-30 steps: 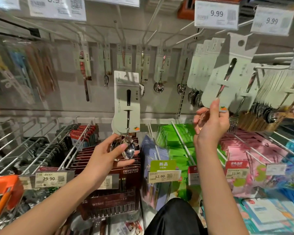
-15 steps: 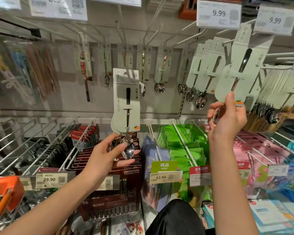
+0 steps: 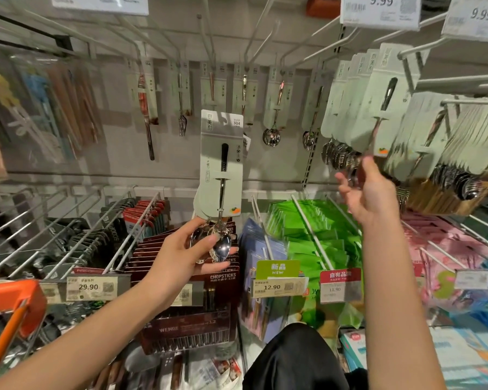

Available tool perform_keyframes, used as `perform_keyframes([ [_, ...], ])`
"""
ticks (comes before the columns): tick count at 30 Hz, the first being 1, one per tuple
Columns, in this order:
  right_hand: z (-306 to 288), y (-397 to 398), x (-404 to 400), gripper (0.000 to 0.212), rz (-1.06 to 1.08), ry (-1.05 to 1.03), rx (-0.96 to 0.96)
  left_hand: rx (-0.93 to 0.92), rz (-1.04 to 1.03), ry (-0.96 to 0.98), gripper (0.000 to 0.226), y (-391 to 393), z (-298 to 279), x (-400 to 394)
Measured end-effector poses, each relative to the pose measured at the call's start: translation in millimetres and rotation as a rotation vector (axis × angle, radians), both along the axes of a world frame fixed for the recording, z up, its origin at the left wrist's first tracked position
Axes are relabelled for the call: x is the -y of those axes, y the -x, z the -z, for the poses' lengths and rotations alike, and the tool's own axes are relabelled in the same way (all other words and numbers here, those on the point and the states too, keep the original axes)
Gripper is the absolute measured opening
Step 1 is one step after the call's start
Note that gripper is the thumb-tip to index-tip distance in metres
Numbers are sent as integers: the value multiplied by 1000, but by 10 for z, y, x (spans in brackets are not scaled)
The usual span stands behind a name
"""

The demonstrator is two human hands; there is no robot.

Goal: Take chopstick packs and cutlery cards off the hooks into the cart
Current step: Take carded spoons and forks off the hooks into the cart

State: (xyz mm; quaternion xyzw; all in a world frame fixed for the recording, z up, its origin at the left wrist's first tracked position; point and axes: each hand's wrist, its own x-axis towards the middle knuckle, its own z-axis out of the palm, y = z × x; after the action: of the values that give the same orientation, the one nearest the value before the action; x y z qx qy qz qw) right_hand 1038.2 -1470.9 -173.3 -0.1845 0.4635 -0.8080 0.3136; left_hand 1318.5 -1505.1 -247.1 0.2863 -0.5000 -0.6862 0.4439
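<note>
My left hand grips the bowls of spoons on pale green cutlery cards, held upright in front of the shelf. My right hand pinches the bottom of the front spoon card in a row hanging on an upper hook at the right. Dark red chopstick packs hang on the lower hooks below my left hand. The orange cart handle shows at the lower left edge.
More carded spoons and forks hang along the back wall. A dense row of cards fills the far right hooks. Green packs, pink packs and price tags crowd the hooks.
My right hand has shifted right and up along the row of hanging cards, with the front card swung back toward the row. My left hand holds its cards still.
</note>
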Motion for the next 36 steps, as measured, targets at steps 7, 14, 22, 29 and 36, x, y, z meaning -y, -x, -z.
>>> perform_keyframes([
  [7, 275, -684, 137, 57, -497, -451, -329, 37, 16, 1, 33, -15, 38, 25],
  [14, 318, -1248, 176, 26, -635, -416, -677, 54, 13, 62, 25, -12, 28, 26],
  [22, 383, -1236, 226, 13, -558, -299, -530, 92, -39, 43, 21, -23, 36, 57],
  [29, 317, -938, 223, 10, -90, -91, -530, 115, -4, 56, 20, -42, 34, 53],
  [36, 243, -580, 128, 15, 252, 66, -517, 111, -2, 52, 20, -36, 21, 21],
])
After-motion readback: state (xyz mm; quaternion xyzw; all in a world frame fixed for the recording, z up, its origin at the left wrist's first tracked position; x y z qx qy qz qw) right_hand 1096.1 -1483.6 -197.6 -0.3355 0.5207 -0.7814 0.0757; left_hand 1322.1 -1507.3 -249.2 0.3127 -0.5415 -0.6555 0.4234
